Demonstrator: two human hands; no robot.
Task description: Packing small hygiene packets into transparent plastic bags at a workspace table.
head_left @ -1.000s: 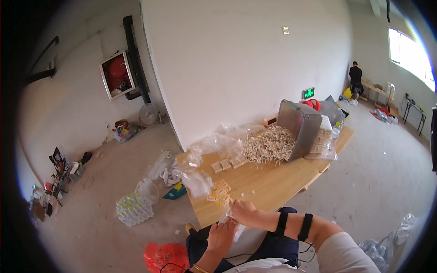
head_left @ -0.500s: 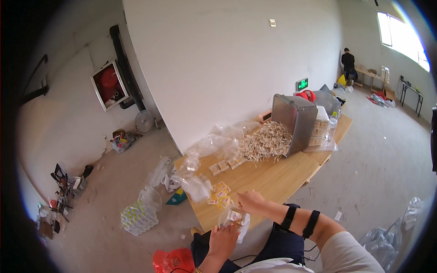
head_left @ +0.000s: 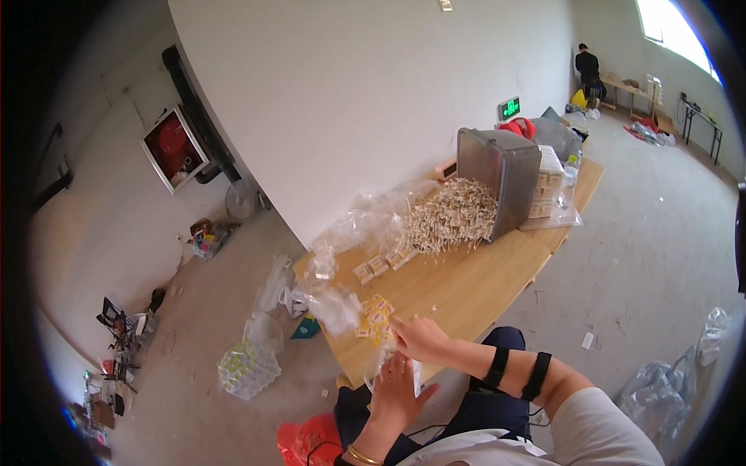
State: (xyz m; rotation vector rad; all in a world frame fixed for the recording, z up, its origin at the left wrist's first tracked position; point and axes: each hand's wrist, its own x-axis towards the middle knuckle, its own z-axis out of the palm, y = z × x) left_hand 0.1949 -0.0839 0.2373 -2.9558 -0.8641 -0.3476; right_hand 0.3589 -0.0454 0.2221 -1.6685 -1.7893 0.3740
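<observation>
My left hand (head_left: 395, 392) lies over a clear plastic bag (head_left: 417, 376) at the table's near edge, fingers stretched out and thumb spread to the right. It covers most of the bag and the small boxes in it. Just beyond, my right hand (head_left: 420, 339) is closed, its fingers curled by the bag's far end; what they grip, if anything, is hidden. Yellow-and-white cards (head_left: 374, 317) are scattered left of the right hand. Several small clear boxes (head_left: 377, 266) stand in a row farther back, beside a heap of cotton swabs (head_left: 451, 217).
A grey bin (head_left: 514, 186) lies on its side behind the swabs on the wooden table (head_left: 466, 287). Stacked packs (head_left: 546, 186) and a bottle (head_left: 571, 167) stand to its right. Crumpled clear bags (head_left: 334, 307) cover the table's left edge. A person (head_left: 588, 70) is far back.
My left hand has moved up over the bag and now hides the boxes that showed before. The right hand has come closer to it. The view has shifted slightly.
</observation>
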